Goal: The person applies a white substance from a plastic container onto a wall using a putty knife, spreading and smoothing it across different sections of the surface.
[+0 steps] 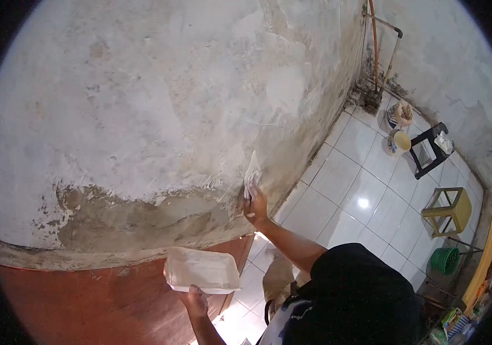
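Note:
My right hand (256, 208) is closed around a putty knife (252, 175) smeared with white filler. Its blade lies right at the surface of the patchy plastered wall (211, 109). Lower down, my left hand (194, 300) grips the near edge of a white rectangular plastic tray (204, 271), whose inside carries pale filler residue. Between the hands and to the left, a rough strip of bare grey-brown wall (142, 221) shows below the white coating.
A reddish-brown panel (85, 302) runs below the wall. White floor tiles (338, 178) spread to the right, with buckets (399, 142), a black stool (428, 150), a yellow stool (452, 211) and a green basket (444, 260). Pipes (376, 52) rise in the corner.

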The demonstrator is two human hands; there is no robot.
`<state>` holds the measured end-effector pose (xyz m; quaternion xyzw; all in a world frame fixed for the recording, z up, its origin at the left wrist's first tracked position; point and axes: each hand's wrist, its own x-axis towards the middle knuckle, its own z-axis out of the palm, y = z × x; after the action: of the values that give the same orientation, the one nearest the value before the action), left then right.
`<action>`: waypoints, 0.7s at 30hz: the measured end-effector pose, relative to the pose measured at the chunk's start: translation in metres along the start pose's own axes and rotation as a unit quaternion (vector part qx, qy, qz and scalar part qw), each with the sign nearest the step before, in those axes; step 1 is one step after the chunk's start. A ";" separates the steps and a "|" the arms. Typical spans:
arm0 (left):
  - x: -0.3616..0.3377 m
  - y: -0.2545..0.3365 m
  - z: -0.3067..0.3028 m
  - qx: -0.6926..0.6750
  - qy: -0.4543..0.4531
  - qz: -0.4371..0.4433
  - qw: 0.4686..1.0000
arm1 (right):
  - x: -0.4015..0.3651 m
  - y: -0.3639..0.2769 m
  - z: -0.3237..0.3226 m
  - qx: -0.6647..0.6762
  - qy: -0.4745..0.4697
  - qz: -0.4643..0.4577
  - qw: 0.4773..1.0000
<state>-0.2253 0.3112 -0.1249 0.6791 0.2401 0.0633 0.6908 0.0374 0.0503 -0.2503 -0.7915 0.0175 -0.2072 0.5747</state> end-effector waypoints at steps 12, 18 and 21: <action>0.010 0.067 0.129 -0.078 -0.094 0.149 0.981 | -0.005 0.098 -0.072 0.161 -0.119 0.306 0.931; 0.004 0.061 0.121 -0.052 -0.078 0.152 0.984 | 0.069 0.017 -0.044 0.481 0.088 0.388 0.781; 0.001 0.057 0.114 -0.065 -0.060 0.144 0.986 | 0.068 -0.068 -0.075 0.180 0.001 0.214 0.960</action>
<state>-0.1632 0.2121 -0.0739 0.6631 0.0935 0.1369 0.7300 0.0594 -0.0121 -0.1481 -0.6525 0.1490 -0.0796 0.7387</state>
